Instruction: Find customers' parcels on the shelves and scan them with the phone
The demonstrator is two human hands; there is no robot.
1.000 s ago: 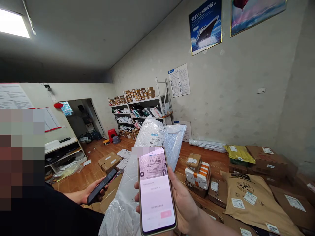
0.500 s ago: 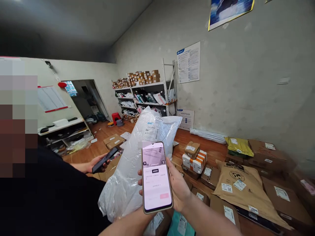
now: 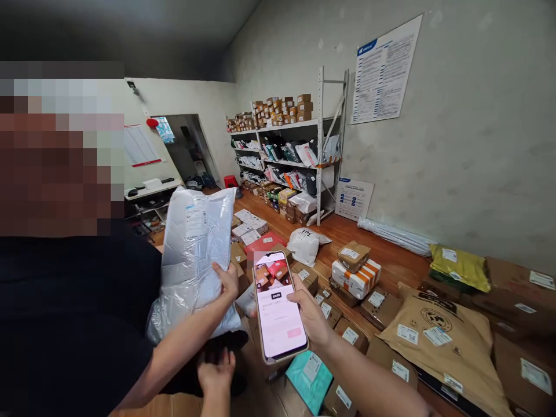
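Now | right hand (image 3: pixel 313 313) grips phone (image 3: pixel 278 307) | shelves (image 3: pixel 299 124) hold parcels

Right hand (image 3: pixel 313 315) bare, and right forearm (image 3: pixel 369 376) bare as far as the bottom edge of the view; no sleeve reaches into the picture. Left hand (image 3: pixel 216 377) likewise bare, with only a short stretch of uncovered wrist showing at the bottom edge.

Dim, even indoor light with soft shadows — the ceiling falls dark. The phone screen (image 3: pixel 279 310) glows bright. Wide-angle distortion bends the edges; a pixelated block masks the left.
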